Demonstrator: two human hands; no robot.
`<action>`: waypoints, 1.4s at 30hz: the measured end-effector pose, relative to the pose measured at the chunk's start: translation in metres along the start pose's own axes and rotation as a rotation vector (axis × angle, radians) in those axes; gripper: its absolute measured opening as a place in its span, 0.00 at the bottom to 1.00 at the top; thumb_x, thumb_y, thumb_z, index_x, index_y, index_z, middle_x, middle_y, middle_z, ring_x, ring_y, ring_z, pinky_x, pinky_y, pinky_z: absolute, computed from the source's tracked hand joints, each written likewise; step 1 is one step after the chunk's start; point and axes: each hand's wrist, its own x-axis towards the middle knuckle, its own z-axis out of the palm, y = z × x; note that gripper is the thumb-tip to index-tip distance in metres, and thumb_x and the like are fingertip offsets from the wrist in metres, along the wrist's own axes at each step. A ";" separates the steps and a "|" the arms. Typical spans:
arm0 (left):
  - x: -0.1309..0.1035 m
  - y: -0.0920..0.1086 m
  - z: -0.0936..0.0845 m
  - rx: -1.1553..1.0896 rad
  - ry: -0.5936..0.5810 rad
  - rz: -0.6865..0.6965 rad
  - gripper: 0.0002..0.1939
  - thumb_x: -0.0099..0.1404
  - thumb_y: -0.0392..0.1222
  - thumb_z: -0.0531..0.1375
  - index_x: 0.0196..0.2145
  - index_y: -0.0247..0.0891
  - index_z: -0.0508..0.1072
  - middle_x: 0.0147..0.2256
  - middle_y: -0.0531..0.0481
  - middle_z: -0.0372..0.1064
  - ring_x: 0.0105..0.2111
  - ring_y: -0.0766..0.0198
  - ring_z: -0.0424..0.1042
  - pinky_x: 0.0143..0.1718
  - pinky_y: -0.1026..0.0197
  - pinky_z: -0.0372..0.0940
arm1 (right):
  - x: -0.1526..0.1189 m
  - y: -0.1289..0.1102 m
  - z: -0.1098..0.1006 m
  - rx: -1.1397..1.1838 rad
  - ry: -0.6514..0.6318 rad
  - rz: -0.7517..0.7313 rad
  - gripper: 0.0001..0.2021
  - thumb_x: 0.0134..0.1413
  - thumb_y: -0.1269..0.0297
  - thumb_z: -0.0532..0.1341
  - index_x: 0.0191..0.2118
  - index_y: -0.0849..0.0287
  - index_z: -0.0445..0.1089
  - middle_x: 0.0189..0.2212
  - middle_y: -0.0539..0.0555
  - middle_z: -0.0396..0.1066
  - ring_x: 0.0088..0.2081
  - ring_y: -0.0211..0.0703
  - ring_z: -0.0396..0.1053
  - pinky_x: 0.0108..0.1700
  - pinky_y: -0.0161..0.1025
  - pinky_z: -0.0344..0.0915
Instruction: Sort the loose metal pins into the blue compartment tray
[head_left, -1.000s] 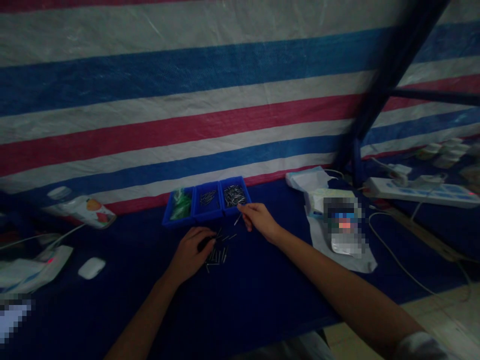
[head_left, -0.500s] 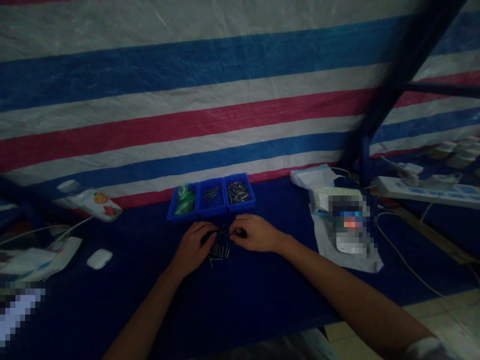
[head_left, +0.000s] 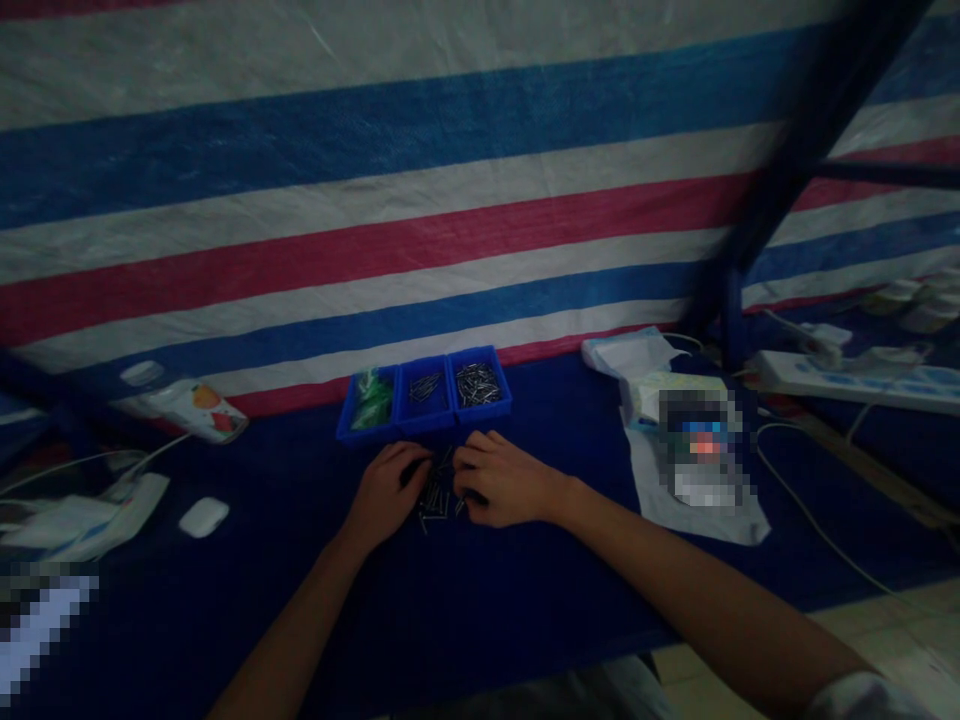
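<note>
On the dark blue table lies a loose pile of thin metal screws or nails (head_left: 435,497). My left hand (head_left: 390,492) rests at the pile's left side, fingers curved and thumb apart, with nothing visible in it. At the right side, my right hand (head_left: 504,482) has its fingers bent down over the pile's edge; its fingertips are dark and anything between them is hidden. Behind the hands stand three joined blue bins: the left one (head_left: 369,432) holds a green plastic bag (head_left: 373,400), the middle a few metal pieces (head_left: 425,386), the right many more (head_left: 478,384).
A bottle (head_left: 202,408) lies at the back left, near a white rounded case (head_left: 204,517) and white items with cables. On the right are a crumpled white sheet (head_left: 652,485), a partly blurred item and a power strip (head_left: 847,380). A striped tarp (head_left: 450,230) hangs behind.
My right hand has shifted slightly towards me and its fingers now bend down over the pile's right edge. My left hand is nearly unmoved.
</note>
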 end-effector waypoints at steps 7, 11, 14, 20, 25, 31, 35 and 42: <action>0.000 0.000 -0.007 -0.085 0.015 -0.034 0.18 0.71 0.48 0.48 0.40 0.39 0.76 0.41 0.46 0.73 0.44 0.56 0.71 0.48 0.52 0.65 | 0.001 -0.004 0.002 -0.071 -0.031 -0.063 0.04 0.57 0.68 0.59 0.37 0.58 0.71 0.37 0.54 0.72 0.44 0.47 0.60 0.42 0.43 0.51; -0.003 -0.004 -0.016 -0.155 0.068 -0.036 0.26 0.73 0.53 0.42 0.43 0.38 0.76 0.43 0.44 0.72 0.45 0.55 0.70 0.50 0.51 0.63 | 0.001 -0.006 0.002 -0.070 -0.022 -0.049 0.06 0.58 0.70 0.58 0.40 0.57 0.71 0.36 0.54 0.72 0.43 0.47 0.60 0.41 0.43 0.50; -0.004 -0.007 -0.019 -0.156 0.081 -0.034 0.29 0.73 0.55 0.40 0.43 0.37 0.76 0.43 0.43 0.72 0.46 0.54 0.69 0.50 0.50 0.63 | 0.001 -0.005 0.002 -0.050 -0.017 -0.047 0.07 0.58 0.70 0.58 0.41 0.57 0.71 0.35 0.54 0.73 0.42 0.47 0.61 0.41 0.42 0.49; -0.004 -0.009 -0.019 -0.147 0.044 -0.024 0.32 0.72 0.58 0.38 0.44 0.37 0.76 0.44 0.43 0.72 0.46 0.53 0.69 0.51 0.49 0.62 | 0.001 -0.003 0.002 -0.017 -0.018 -0.041 0.10 0.55 0.71 0.57 0.43 0.58 0.69 0.34 0.54 0.74 0.41 0.46 0.61 0.40 0.43 0.48; -0.005 -0.009 -0.018 -0.138 0.014 -0.015 0.34 0.71 0.59 0.37 0.45 0.38 0.75 0.45 0.43 0.71 0.47 0.52 0.68 0.52 0.48 0.61 | -0.001 -0.006 -0.001 0.013 -0.044 -0.035 0.08 0.54 0.72 0.57 0.40 0.58 0.70 0.32 0.54 0.74 0.41 0.47 0.60 0.41 0.43 0.48; -0.005 -0.009 -0.019 -0.126 0.002 -0.001 0.32 0.72 0.57 0.38 0.45 0.38 0.76 0.45 0.43 0.71 0.46 0.52 0.69 0.50 0.49 0.63 | -0.005 -0.010 -0.007 0.040 -0.087 -0.020 0.09 0.52 0.73 0.57 0.39 0.57 0.70 0.31 0.54 0.74 0.40 0.47 0.60 0.40 0.43 0.47; -0.005 -0.010 -0.018 -0.139 -0.011 0.002 0.31 0.72 0.57 0.38 0.45 0.38 0.75 0.44 0.43 0.72 0.46 0.52 0.69 0.50 0.49 0.63 | -0.007 -0.008 -0.010 0.074 -0.093 -0.004 0.07 0.51 0.72 0.58 0.36 0.57 0.71 0.30 0.53 0.73 0.38 0.45 0.61 0.40 0.43 0.48; -0.005 -0.011 -0.019 -0.128 -0.007 0.008 0.31 0.72 0.58 0.39 0.45 0.37 0.75 0.45 0.43 0.71 0.46 0.52 0.69 0.50 0.49 0.62 | -0.005 0.005 -0.012 0.338 -0.009 0.104 0.05 0.51 0.69 0.61 0.35 0.57 0.73 0.33 0.51 0.73 0.40 0.43 0.64 0.44 0.42 0.53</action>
